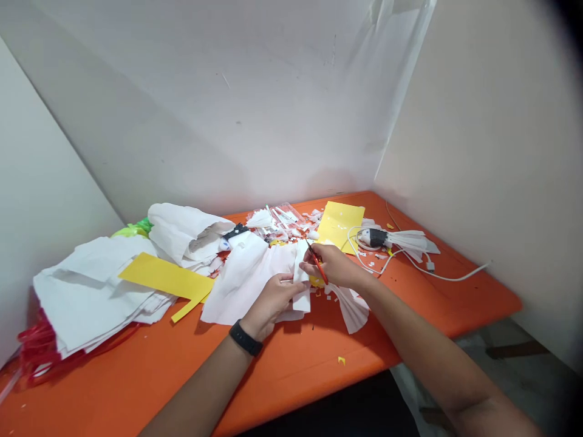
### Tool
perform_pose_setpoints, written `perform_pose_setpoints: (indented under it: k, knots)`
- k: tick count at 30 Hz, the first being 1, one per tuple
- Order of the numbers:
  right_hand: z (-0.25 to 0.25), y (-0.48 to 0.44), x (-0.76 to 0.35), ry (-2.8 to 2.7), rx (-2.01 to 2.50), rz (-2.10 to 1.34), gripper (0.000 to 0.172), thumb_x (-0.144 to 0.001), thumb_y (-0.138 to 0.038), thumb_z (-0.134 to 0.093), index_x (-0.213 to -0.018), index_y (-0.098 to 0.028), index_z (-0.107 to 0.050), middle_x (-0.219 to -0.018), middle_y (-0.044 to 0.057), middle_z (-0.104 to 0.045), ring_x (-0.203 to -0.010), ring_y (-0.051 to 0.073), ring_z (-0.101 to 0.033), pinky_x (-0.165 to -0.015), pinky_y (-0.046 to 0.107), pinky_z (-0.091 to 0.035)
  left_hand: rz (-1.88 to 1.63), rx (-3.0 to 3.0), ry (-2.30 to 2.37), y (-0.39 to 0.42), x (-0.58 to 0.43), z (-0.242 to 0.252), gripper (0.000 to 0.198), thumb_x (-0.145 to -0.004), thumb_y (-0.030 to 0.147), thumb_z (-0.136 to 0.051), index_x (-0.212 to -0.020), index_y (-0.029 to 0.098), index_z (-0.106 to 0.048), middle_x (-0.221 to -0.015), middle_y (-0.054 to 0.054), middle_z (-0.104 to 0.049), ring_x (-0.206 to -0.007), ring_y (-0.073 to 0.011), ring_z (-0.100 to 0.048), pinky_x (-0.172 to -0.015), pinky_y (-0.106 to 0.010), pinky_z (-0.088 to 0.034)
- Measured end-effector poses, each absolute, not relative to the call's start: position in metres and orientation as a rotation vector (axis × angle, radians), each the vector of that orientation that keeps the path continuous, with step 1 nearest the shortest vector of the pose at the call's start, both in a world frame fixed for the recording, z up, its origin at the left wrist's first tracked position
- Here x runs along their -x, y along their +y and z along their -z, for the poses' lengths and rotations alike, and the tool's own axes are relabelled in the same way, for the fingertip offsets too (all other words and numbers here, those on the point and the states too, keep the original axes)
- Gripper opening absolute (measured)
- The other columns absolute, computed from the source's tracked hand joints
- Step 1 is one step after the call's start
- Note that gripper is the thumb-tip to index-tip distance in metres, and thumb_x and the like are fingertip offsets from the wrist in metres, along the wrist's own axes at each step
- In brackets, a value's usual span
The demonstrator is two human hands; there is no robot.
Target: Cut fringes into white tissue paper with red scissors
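My right hand point(328, 264) grips a pair of red-handled scissors point(322, 273). Their blades point up and away, at the edge of a white paper point(300, 261). That paper is pinched in my left hand point(273, 302), its fingers closed near the lower edge. A black band circles my left wrist. Under and left of the hands spreads a larger crumpled white sheet point(246, 285). A pleated white paper piece point(353, 309) lies just below my right hand, and a bit of yellow shows behind that hand.
The orange table point(173, 376) stands against white walls. Stacked white sheets point(95, 279), a cut yellow sheet point(159, 276) and red netting-like material point(39, 346) lie left. Behind are pens point(283, 215) and another yellow sheet point(341, 221). A white cable point(449, 278) and a pleated paper figure point(378, 238) lie right.
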State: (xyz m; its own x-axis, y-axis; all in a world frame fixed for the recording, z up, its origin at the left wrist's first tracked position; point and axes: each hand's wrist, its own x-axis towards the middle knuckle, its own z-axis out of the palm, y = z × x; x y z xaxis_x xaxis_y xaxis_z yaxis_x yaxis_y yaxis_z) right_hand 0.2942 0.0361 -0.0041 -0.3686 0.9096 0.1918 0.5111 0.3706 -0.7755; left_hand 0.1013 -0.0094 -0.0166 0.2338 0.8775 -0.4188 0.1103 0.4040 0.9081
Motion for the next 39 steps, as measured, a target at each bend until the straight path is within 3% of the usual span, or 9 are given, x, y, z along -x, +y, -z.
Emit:
perform_pose_setpoints:
  k: [5, 10, 16, 20, 27, 33, 35, 39]
  knots:
    - [0.001, 0.037, -0.302, -1.967, 1.209, -0.921, 0.029, -0.089, -0.043, -0.063, -0.1, -0.019, -0.052, -0.095, 0.003, -0.06, -0.083, 0.017, -0.055, -0.075, 0.03, -0.045, -0.622, -1.018, 1.155, -0.014, -0.102, 0.015, 0.037, -0.072, 0.042, -0.082, -0.09, 0.016, -0.064, -0.071, 0.0, -0.066, -0.059, -0.0101, -0.063, -0.063, -0.023, -0.057]
    - [-0.008, 0.034, -0.309, -1.996, 1.195, -1.025, 0.037, -0.088, -0.041, -0.065, -0.114, -0.019, -0.05, -0.114, 0.007, -0.058, -0.1, 0.019, -0.056, -0.085, 0.033, -0.047, -0.57, -1.094, 1.182, -0.016, -0.111, 0.021, 0.029, -0.075, 0.035, -0.079, -0.088, 0.014, -0.065, -0.066, -0.003, -0.07, -0.056, -0.012, -0.065, -0.053, -0.02, -0.054]
    - [-0.013, 0.035, -0.312, -2.108, 1.294, -0.686, 0.028, -0.081, -0.038, -0.071, -0.095, -0.019, -0.055, -0.095, 0.004, -0.062, -0.083, 0.018, -0.055, -0.074, 0.031, -0.043, -0.535, -1.15, 1.2, -0.017, -0.119, 0.027, 0.021, -0.08, 0.031, -0.074, -0.083, 0.014, -0.062, -0.055, -0.004, -0.067, -0.048, -0.015, -0.066, -0.046, -0.02, -0.052]
    - [-0.012, 0.037, -0.319, -2.184, 1.249, -0.869, 0.037, -0.076, -0.035, -0.075, -0.103, -0.018, -0.057, -0.102, 0.005, -0.064, -0.085, 0.019, -0.056, -0.072, 0.03, -0.044, -0.544, -1.161, 1.182, -0.018, -0.118, 0.027, 0.017, -0.081, 0.027, -0.071, -0.086, 0.014, -0.061, -0.062, -0.005, -0.071, -0.052, -0.0146, -0.07, -0.049, -0.019, -0.053]
    - [-0.008, 0.042, -0.322, -1.976, 1.156, -0.959, 0.014, -0.085, -0.026, -0.061, -0.095, -0.018, -0.065, -0.089, 0.003, -0.068, -0.081, 0.017, -0.059, -0.073, 0.03, -0.048, -0.538, -1.188, 1.161, -0.019, -0.118, 0.026, 0.015, -0.082, 0.023, -0.068, -0.092, 0.013, -0.065, -0.07, -0.006, -0.073, -0.058, -0.0167, -0.073, -0.052, -0.021, -0.056]
    - [-0.024, 0.038, -0.312, -1.66, 0.973, -1.139, 0.028, -0.086, -0.033, -0.069, -0.109, -0.017, -0.072, -0.097, 0.005, -0.071, -0.086, 0.018, -0.064, -0.078, 0.031, -0.051, -0.57, -1.199, 1.179, -0.019, -0.122, 0.03, 0.016, -0.08, 0.026, -0.073, -0.082, 0.014, -0.062, -0.069, -0.006, -0.072, -0.055, -0.0162, -0.071, -0.05, -0.021, -0.054]
    - [-0.032, 0.026, -0.309, -1.49, 0.913, -1.3, 0.04, -0.084, -0.036, -0.073, -0.119, -0.017, -0.07, -0.097, 0.006, -0.071, -0.084, 0.017, -0.065, -0.073, 0.029, -0.051, -0.571, -1.192, 1.158, -0.019, -0.119, 0.028, 0.02, -0.082, 0.031, -0.072, -0.085, 0.015, -0.06, -0.069, -0.006, -0.073, -0.059, -0.0184, -0.073, -0.053, -0.024, -0.056]
    - [-0.032, -0.023, -0.309, -1.227, 0.843, -1.63, 0.045, -0.088, -0.052, -0.068, -0.111, -0.013, -0.071, -0.087, 0.007, -0.069, -0.066, 0.014, -0.064, -0.056, 0.024, -0.046, -0.56, -1.147, 1.094, -0.02, -0.113, 0.023, 0.024, -0.083, 0.034, -0.073, -0.092, 0.014, -0.062, -0.08, -0.009, -0.076, -0.068, -0.0195, -0.075, -0.062, -0.026, -0.059]
